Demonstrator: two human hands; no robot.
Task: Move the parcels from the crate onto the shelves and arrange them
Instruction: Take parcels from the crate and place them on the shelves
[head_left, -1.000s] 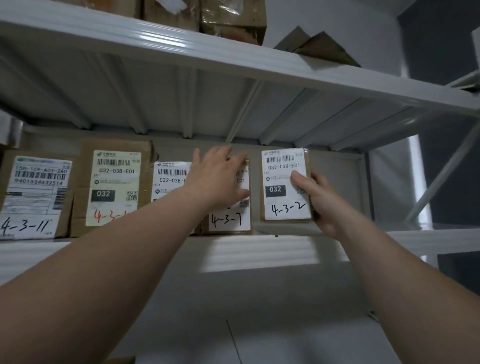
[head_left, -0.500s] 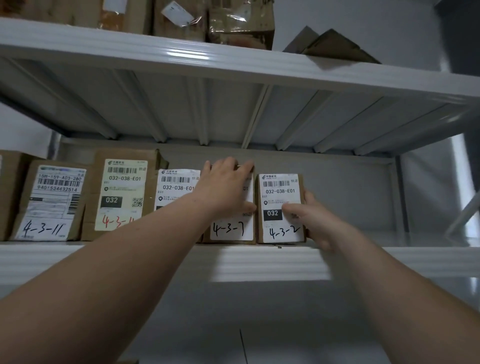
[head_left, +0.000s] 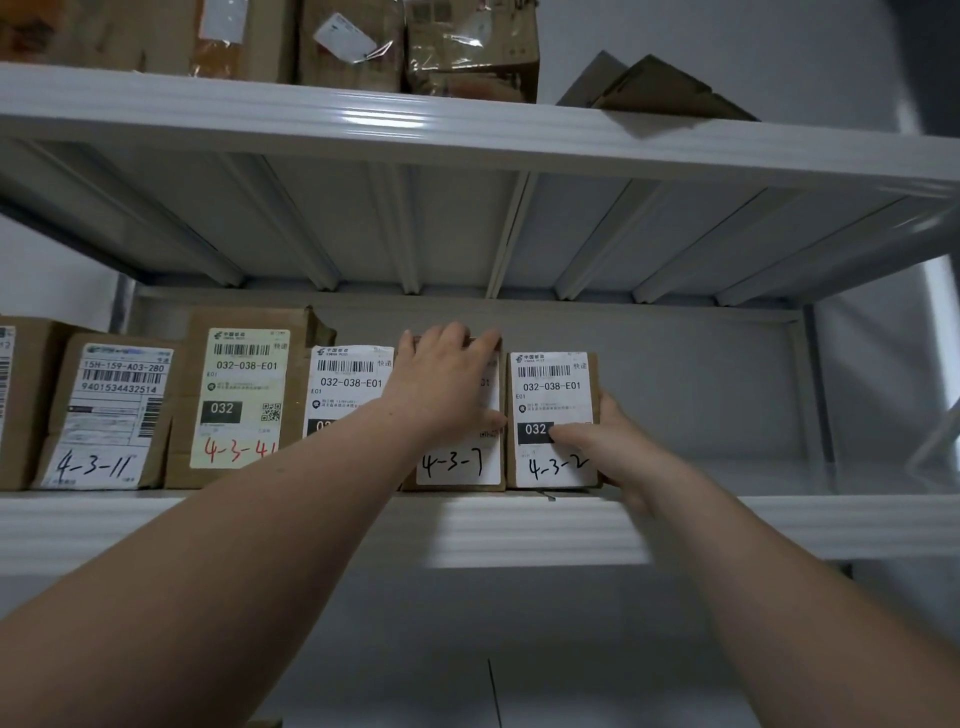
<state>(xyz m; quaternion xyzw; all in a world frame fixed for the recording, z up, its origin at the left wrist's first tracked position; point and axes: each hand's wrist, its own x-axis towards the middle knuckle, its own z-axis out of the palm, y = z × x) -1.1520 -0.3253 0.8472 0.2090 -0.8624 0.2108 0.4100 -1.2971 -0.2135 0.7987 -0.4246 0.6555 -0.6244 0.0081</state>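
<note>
a white metal shelving unit (head_left: 816, 389) fills the view; its middle shelf (head_left: 156, 530) carries a row of cardboard parcels standing upright, labels facing out; the top shelf (head_left: 208, 109) holds taped parcels (head_left: 353, 52) and a flattened piece of cardboard (head_left: 660, 85); from the left the row shows the parcel marked 4-3-11 (head_left: 109, 410), the taller parcel with red writing (head_left: 244, 395), a partly hidden parcel (head_left: 345, 384), the parcel marked 4-3-7 (head_left: 457, 462) and the parcel marked 4-3-2 (head_left: 550, 384), the last two just beside each other; the left hand (head_left: 447, 384) grips the parcel marked 4-3-7, fingers hooked over its top edge, thumb pressed on its label; the right hand (head_left: 608, 452) pinches the parcel marked 4-3-2, thumb across the label, fingers round its right side
</note>
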